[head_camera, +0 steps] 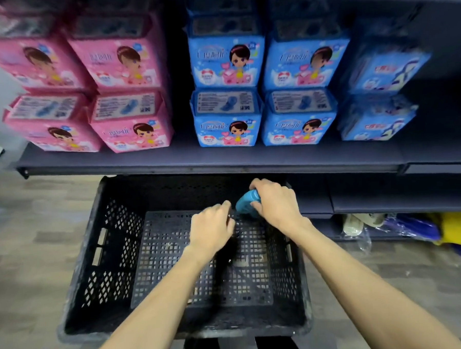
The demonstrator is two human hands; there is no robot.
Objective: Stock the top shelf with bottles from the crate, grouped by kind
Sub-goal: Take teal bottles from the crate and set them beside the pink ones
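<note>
left hand [212, 228] sits low in the black crate [79, 262], fingers curled; i cannot tell whether it grips anything. just right of it, my right hand [277, 202] grips the blue bottle [245, 202] near the crate's far wall.

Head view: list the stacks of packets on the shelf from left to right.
Stacked pink packets → blue packets with a cartoon girl → blue packets with a different print, at the far right.
</note>
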